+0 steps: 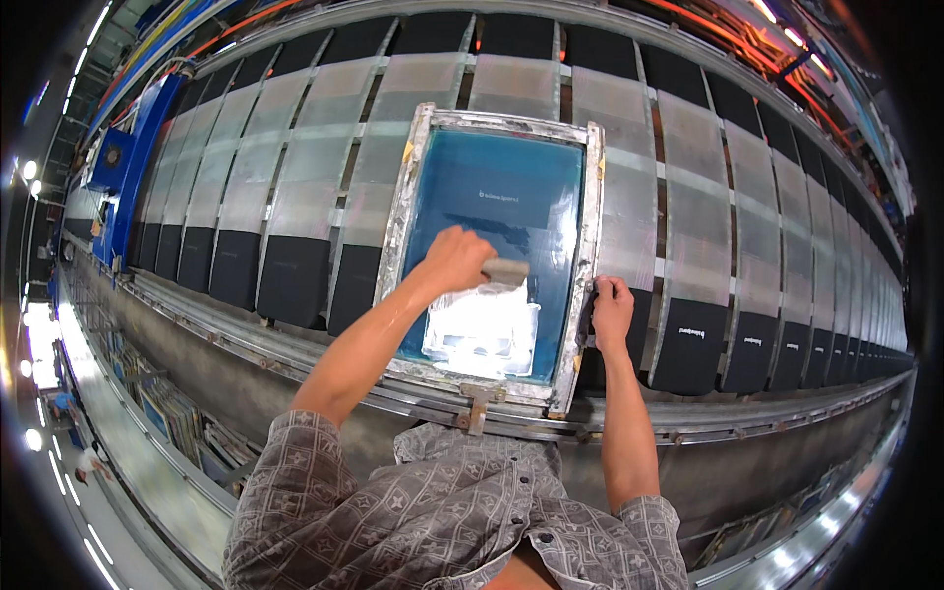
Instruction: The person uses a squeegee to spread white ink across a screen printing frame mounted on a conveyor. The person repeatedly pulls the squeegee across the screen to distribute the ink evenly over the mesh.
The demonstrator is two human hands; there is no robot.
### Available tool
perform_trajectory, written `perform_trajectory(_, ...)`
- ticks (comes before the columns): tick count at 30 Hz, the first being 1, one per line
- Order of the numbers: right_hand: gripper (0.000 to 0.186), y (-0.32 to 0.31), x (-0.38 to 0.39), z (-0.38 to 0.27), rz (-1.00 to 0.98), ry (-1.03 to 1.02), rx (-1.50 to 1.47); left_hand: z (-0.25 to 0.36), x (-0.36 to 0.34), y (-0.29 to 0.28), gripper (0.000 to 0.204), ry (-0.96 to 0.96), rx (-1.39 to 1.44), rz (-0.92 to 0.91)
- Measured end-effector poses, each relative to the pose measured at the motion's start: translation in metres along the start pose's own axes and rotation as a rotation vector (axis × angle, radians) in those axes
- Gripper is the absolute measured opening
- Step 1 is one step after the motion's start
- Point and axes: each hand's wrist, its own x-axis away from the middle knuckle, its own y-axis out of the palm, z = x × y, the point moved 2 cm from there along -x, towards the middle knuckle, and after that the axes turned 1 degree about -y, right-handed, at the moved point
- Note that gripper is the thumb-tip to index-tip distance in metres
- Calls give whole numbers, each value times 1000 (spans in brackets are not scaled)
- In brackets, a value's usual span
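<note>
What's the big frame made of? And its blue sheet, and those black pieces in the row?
Frame: probably metal, dull and rough-looking, with whitish smears hiding much of it. Blue sheet: perhaps coated mesh or film; bright reflections show it's glossy. Black pieces: likely cloth, since they look matte.

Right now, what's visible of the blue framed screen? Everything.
The blue framed screen is rectangular: pale, metal-looking rails, stained and scuffed, around a glossy teal-blue sheet. The sheet has a small pale mark in its upper half, darker patches midway and white glare lower down. It lies over a row of greyish boards, with a metal bracket at its near edge. The left hand holds a tan tool over the sheet; the right hand is beside the right rail, contact unclear.
</note>
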Motion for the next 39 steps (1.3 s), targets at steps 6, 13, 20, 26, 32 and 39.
perform_trajectory(6,20,-1,4,-3,10,47,-67,9,6,8,23,-19,18,-61)
perform_trajectory(13,18,-7,0,-2,-4,49,-80,49,82,39,17,99,73,-147)
perform_trajectory(20,17,-3,2,-7,-41,93,-113,15,21,3,20,12,39,48)
perform_trajectory(26,17,-1,18,-56,10,17,-57,65,141,60,61,58,65,420)
perform_trajectory(32,17,91,41,-30,-33,-44,-120,-12,184,37,45,-4,-61,306)
perform_trajectory(39,21,166,78,-37,-74,-13,-173,-95,201,6,21,-75,-17,165)
